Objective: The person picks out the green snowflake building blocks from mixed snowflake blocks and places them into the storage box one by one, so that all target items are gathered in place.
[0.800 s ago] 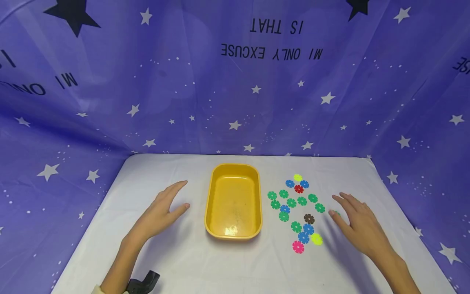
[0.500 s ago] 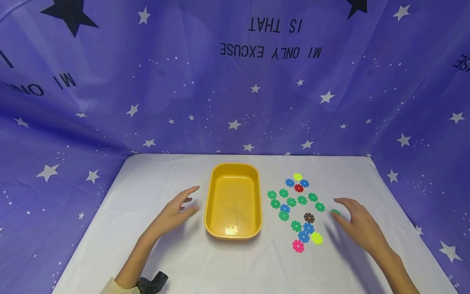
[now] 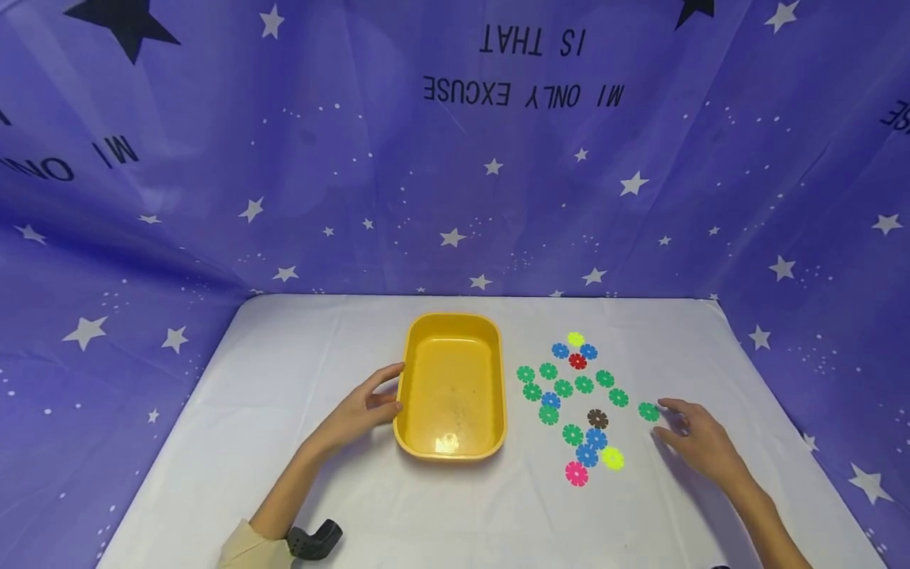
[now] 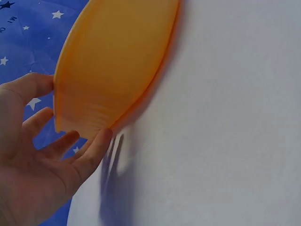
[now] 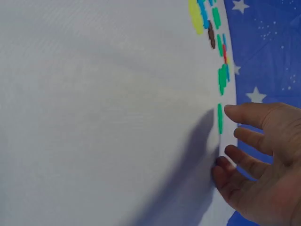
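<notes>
A yellow plastic tray [image 3: 455,453] with rounded corners stands on the white table in the head view, nothing inside it. My left hand [image 3: 358,415] touches its left wall with the fingertips, fingers spread and only lightly bent. From the left wrist, thumb and fingers of the left hand [image 4: 56,165] appear against the tray's side [image 4: 113,61]. My right hand [image 3: 704,444] hovers just right of a green notched disc [image 3: 648,411], fingers loosely bent and holding nothing. In the right wrist view, that green disc [image 5: 220,118] lies just beyond the right hand's fingertips [image 5: 229,110].
Between tray and right hand lie several flat notched discs: green [image 3: 584,385], blue [image 3: 587,455], yellow [image 3: 613,458], red [image 3: 578,361], brown [image 3: 598,419] and pink [image 3: 577,474]. A purple star-patterned curtain [image 3: 384,197] borders the table. A black device [image 3: 316,540] sits at my left wrist.
My left hand has moved right, from apart to touching the tray's left wall. The right hand has shifted slightly right and down, uncovering the green disc. Tray and discs stay put.
</notes>
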The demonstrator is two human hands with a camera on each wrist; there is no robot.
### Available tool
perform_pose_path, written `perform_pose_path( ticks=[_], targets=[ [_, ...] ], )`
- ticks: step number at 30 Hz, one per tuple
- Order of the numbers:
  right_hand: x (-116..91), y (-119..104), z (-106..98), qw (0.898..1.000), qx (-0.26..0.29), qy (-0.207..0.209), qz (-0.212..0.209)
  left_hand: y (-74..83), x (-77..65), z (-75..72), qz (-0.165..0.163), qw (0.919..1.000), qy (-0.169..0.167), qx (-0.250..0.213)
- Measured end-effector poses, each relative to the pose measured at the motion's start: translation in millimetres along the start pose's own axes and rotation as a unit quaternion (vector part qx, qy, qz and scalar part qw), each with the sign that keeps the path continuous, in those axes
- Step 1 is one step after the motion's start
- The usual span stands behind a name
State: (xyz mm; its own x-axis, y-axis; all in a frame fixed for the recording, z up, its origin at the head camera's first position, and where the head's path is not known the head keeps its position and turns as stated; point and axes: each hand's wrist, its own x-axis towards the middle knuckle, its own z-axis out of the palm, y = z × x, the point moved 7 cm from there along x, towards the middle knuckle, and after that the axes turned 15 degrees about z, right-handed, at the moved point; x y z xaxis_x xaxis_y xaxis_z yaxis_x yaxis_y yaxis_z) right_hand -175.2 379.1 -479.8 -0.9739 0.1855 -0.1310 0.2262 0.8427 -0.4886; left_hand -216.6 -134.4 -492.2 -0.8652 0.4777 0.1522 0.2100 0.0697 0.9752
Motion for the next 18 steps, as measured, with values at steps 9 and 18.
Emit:
perform_pose_path(
  ticks=[9,18],
  targets=[
    [12.5,15.8,10.8,1.0,0.015,0.011,0.008,-10.3,3.5,4.5,-0.022,0.9971,0.006,-0.072],
    [19.5,20.2,14.0,0.999,0.023,0.019,0.02,-17.7,5.7,4.5,-0.037,0.9939,0.011,-0.103]
  ],
)
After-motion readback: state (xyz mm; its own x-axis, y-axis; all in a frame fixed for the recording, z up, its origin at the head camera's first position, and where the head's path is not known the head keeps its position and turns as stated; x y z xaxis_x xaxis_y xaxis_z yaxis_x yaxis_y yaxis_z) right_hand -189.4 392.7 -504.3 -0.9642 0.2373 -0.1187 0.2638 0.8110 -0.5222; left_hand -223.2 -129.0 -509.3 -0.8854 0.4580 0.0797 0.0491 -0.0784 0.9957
